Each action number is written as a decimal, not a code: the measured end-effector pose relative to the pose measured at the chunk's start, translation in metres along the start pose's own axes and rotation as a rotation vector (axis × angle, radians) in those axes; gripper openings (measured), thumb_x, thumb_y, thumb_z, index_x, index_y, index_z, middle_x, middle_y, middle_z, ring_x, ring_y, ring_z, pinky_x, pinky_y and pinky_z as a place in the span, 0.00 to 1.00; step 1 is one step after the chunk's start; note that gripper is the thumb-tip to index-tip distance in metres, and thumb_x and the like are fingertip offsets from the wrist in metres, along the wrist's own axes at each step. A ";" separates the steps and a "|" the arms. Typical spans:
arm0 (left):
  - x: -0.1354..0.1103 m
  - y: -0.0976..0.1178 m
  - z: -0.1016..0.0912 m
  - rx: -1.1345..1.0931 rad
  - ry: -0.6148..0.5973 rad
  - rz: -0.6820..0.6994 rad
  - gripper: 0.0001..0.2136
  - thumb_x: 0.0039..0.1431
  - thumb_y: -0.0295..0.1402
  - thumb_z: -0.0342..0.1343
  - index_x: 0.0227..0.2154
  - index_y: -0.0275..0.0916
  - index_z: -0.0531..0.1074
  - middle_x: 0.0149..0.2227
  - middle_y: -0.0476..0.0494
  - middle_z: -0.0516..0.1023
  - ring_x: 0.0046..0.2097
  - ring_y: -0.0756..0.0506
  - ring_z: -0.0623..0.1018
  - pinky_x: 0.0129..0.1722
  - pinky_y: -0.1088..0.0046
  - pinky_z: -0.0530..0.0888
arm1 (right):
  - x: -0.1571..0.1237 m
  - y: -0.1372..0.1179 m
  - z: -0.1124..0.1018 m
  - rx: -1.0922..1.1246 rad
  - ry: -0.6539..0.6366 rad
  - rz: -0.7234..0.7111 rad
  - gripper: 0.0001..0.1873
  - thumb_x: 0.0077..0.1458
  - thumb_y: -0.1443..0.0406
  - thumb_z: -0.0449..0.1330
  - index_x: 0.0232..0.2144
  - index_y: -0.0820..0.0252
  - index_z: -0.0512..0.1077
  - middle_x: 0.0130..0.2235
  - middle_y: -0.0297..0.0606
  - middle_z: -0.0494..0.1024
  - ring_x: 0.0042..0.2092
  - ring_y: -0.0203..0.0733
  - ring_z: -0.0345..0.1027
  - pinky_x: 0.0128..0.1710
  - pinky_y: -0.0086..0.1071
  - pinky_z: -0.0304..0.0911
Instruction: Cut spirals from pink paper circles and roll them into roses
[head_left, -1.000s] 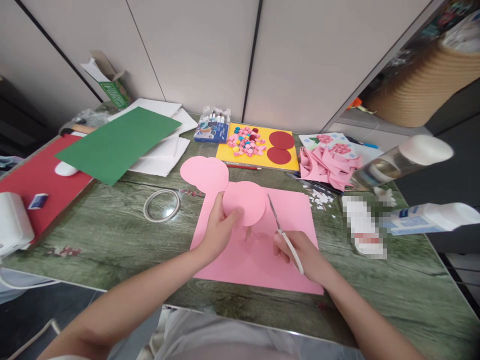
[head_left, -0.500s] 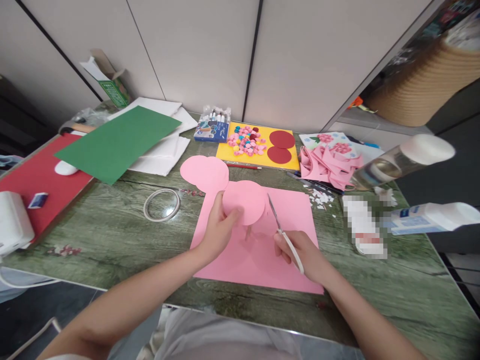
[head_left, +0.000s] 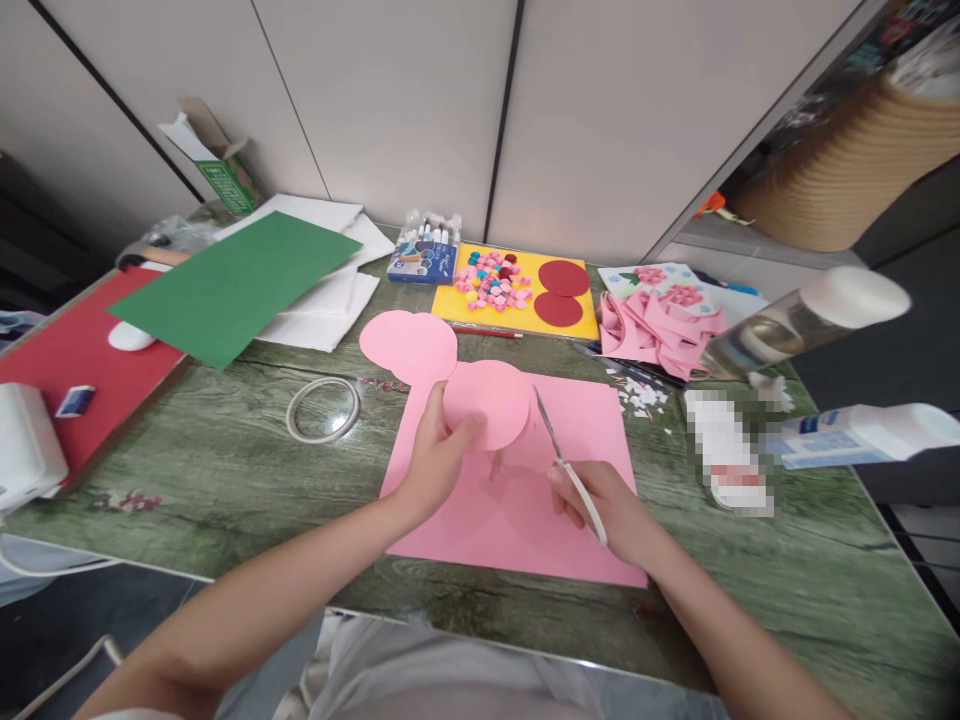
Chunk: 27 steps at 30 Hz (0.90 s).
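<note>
Between the thumb and fingers of my left hand [head_left: 439, 455] is a round pink paper circle [head_left: 491, 400], held up over a large pink sheet [head_left: 450, 525]. My right hand [head_left: 600, 500] is closed on white-handled scissors [head_left: 574, 475]. Their blades point up and away, just right of the circle's edge and apart from it. Fingertips show below the circle; the rest of those fingers is hidden behind it. More pink paper circles [head_left: 409, 345] overlap on the table behind my left hand.
Colored pompom-like pieces [head_left: 495, 285] and two dark red circles [head_left: 562, 278] lie on a yellow sheet [head_left: 529, 322]. Pink offcuts [head_left: 652, 335] are heaped at right, near a clear bottle [head_left: 780, 330]. A tape roll [head_left: 292, 415], green sheet [head_left: 240, 280] and red sheet [head_left: 112, 385] lie left.
Almost nothing differs. The circle in my left hand has shifted very slightly left; the scissors stay beside its right edge.
</note>
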<state>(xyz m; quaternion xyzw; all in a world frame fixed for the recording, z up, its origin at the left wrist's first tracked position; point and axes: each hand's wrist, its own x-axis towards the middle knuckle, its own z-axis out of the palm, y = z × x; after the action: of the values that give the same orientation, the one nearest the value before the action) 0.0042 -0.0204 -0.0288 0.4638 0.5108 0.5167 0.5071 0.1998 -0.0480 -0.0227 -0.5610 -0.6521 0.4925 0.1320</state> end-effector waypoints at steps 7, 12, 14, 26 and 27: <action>0.001 -0.002 0.001 -0.037 0.002 0.005 0.12 0.51 0.30 0.49 0.41 0.39 0.61 0.38 0.46 0.68 0.40 0.48 0.69 0.41 0.71 0.67 | 0.000 0.002 -0.001 0.055 0.012 0.009 0.26 0.56 0.50 0.45 0.16 0.61 0.63 0.14 0.30 0.61 0.20 0.34 0.57 0.22 0.27 0.52; 0.001 -0.002 0.001 -0.039 0.008 0.013 0.11 0.51 0.29 0.50 0.40 0.39 0.62 0.38 0.47 0.68 0.41 0.48 0.68 0.41 0.72 0.67 | 0.009 0.009 0.006 0.424 0.141 -0.040 0.29 0.56 0.48 0.41 0.16 0.60 0.63 0.12 0.29 0.56 0.18 0.33 0.53 0.21 0.28 0.50; 0.001 -0.002 0.000 -0.036 0.007 0.017 0.12 0.51 0.29 0.50 0.40 0.39 0.62 0.38 0.47 0.67 0.42 0.48 0.68 0.42 0.72 0.66 | 0.015 0.011 0.008 0.670 0.243 -0.033 0.30 0.57 0.47 0.37 0.16 0.59 0.61 0.12 0.28 0.52 0.17 0.32 0.49 0.19 0.27 0.47; 0.002 -0.002 0.000 -0.010 0.014 0.001 0.12 0.50 0.29 0.51 0.40 0.39 0.63 0.39 0.47 0.68 0.42 0.48 0.68 0.41 0.73 0.66 | 0.029 0.030 -0.013 1.592 0.171 0.165 0.20 0.53 0.51 0.51 0.23 0.62 0.66 0.20 0.30 0.61 0.18 0.27 0.49 0.19 0.25 0.52; 0.002 -0.002 0.000 -0.012 0.012 0.000 0.12 0.50 0.29 0.51 0.40 0.39 0.63 0.39 0.48 0.68 0.42 0.48 0.68 0.41 0.73 0.66 | 0.031 0.031 -0.013 1.630 0.183 0.144 0.18 0.54 0.54 0.51 0.24 0.62 0.66 0.20 0.29 0.61 0.17 0.27 0.49 0.18 0.25 0.52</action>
<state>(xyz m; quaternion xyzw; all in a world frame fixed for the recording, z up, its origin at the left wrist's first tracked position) 0.0046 -0.0187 -0.0311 0.4576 0.5108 0.5224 0.5068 0.2179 -0.0189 -0.0530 -0.3677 -0.0390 0.7711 0.5184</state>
